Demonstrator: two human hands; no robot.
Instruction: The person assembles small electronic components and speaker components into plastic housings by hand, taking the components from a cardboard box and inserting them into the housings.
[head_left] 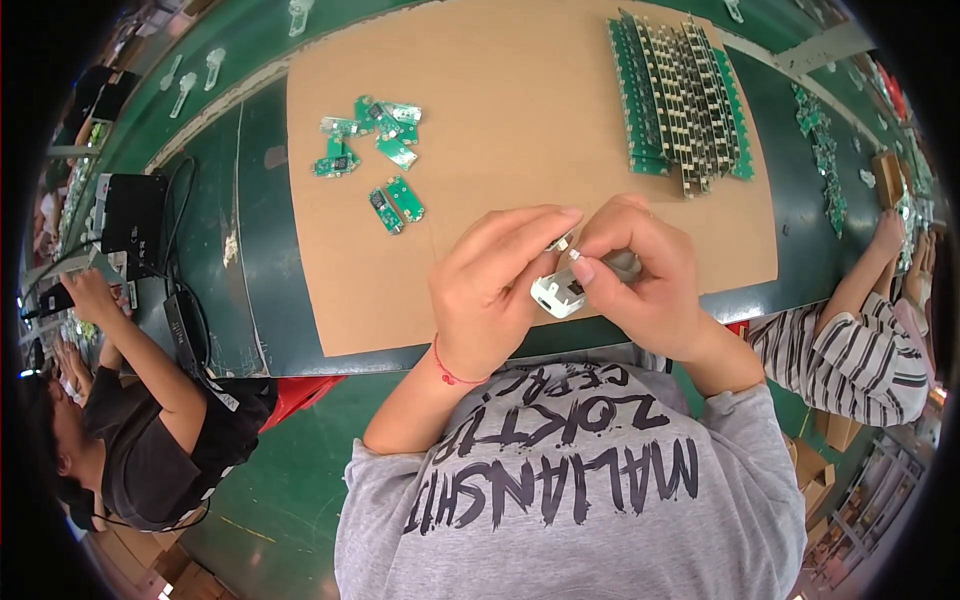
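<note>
A white plastic housing (556,298), open along its upper side, sits between my two hands near the table's front edge. My right hand (650,275) is closed around the housing's far part. The right thumb and forefinger meet beside a tiny white connector (574,255). My left hand (492,272) is closed, with its fingers bent toward the connector. At its fingertips shows a small piece, dark and white (559,243), mostly hidden by the fingers. Whether the left palm also touches the housing is hard to see.
Brown cardboard (480,120) covers the green table. Several small green circuit boards (385,135) lie at its left, with two more (397,205) nearer. Upright rows of board panels (685,105) stand at right. A black device (133,225) with cables is farther left. Other people work on both sides.
</note>
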